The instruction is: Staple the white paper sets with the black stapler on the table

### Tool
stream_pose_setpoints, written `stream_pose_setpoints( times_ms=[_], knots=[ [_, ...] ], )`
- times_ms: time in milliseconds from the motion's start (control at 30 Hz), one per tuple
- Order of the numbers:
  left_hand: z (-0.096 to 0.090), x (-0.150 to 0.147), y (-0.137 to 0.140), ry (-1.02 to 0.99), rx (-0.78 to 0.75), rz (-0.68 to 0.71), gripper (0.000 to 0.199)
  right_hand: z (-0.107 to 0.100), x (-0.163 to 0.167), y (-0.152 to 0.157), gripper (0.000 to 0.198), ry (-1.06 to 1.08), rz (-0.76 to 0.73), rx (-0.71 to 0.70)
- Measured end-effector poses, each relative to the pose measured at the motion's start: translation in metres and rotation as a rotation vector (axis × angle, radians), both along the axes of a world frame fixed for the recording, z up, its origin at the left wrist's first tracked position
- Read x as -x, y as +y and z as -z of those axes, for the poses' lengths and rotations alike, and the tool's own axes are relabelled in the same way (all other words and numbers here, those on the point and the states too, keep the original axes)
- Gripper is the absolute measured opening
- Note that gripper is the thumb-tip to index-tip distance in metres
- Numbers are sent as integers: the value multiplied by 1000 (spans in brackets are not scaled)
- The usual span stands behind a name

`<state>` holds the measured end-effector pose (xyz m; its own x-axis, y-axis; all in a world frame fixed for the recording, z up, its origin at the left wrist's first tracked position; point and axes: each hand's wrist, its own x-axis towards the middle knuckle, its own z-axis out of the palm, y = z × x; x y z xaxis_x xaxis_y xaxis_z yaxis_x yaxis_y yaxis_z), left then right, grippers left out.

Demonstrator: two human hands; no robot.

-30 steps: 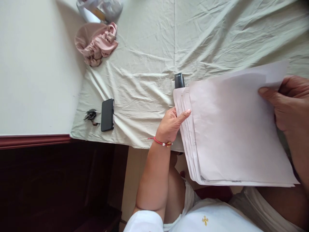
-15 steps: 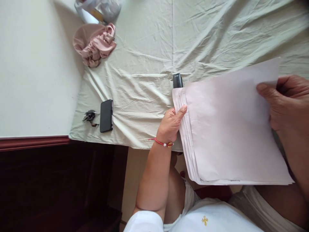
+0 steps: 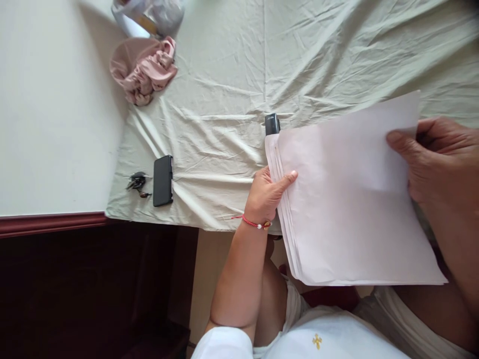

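A stack of white paper sheets [image 3: 348,209] is held tilted over the table's front edge, above my lap. My left hand [image 3: 266,192] grips its left edge, thumb on top of the upper sheet and fingers underneath. At the upper right, my right hand [image 3: 430,154] pinches the paper, its thumb on the front face and the other fingers behind. The top sheet's visible face looks blank. Sheet edges fan out slightly along the left side. Just beyond the stack's upper left corner lies a small black object [image 3: 272,123], partly covered by the paper.
A pale green cloth [image 3: 217,124] with wrinkles covers the table. On its left lie a black phone [image 3: 162,180] and a bunch of keys [image 3: 137,182]. Farther back are a pink gathered fabric item [image 3: 145,72] and a clear plastic bag [image 3: 162,17], near the white wall [image 3: 48,109].
My right hand has shifted left with the top sheet, which now lies more evenly over the stack. My left thumb has moved onto that sheet. Printed edges seen earlier are covered.
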<state>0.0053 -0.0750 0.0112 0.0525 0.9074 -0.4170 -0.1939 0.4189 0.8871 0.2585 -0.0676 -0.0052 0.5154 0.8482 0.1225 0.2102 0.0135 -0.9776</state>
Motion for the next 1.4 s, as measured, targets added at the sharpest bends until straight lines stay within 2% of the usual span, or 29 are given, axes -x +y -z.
stream_pose_setpoints(
  times_ms=[100,200,300,400,500,633,800,1033,1133,1233,1400],
  knots=[
    [-4,0,-2,-19,-23,-17,29,2,-5,1,21,-41,-43,-23],
    [-6,1,-1,-54,-97,-60,25,2,-14,2,46,17,-130,8],
    [-5,3,0,-101,-134,-110,21,1,-22,1,64,263,-302,220],
    [-4,2,1,-165,-126,-105,21,-4,-24,-4,58,384,-403,453],
    [-5,-1,0,-178,-116,-8,31,-11,-20,-9,51,404,-395,561],
    [-7,-4,-2,-137,-147,69,44,-17,-16,-12,41,432,-445,561],
    [-6,-6,-2,-155,-135,115,51,-13,-15,-14,36,465,-514,575],
    [0,-4,5,-130,-88,43,46,-17,-17,-16,34,458,-482,551],
    [0,-4,7,-151,-70,-12,42,-16,-17,-17,32,486,-518,588],
    [-1,-6,7,-207,-96,-59,35,-15,-13,-16,36,523,-485,626],
    [-1,-10,7,-204,-120,-34,32,-15,-6,-16,44,560,-419,681]
  ],
)
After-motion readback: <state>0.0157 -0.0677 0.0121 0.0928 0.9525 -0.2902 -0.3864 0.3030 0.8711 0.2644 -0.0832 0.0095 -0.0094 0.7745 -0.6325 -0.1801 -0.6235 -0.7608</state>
